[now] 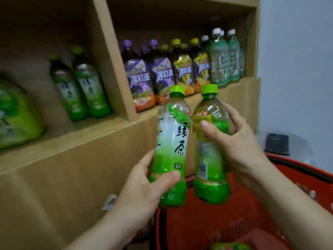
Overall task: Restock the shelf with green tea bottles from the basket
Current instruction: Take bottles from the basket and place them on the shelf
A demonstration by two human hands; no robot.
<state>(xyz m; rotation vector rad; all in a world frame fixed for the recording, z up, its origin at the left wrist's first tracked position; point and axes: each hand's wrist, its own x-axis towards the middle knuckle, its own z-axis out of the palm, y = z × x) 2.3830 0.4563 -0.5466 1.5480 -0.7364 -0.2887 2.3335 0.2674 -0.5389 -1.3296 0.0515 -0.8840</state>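
Note:
My left hand [144,186] grips the lower part of a green tea bottle [171,138] with a green cap, held upright. My right hand [239,139] grips a second green tea bottle [209,159] around its upper half, right beside the first. Both bottles hang above the red basket [297,170], in front of the cardboard shelf [72,159]. Two green tea bottles [81,87] stand in the left compartment, and a blurred green one [16,114] sits at the far left. Another green bottle [230,246] lies in the basket at the bottom edge.
The right compartment holds purple-labelled bottles [144,76], yellow-labelled bottles [191,69] and pale green bottles with white caps [225,55]. A cardboard divider [111,60] separates the compartments. A white wall [297,69] and a dark object [277,143] lie to the right.

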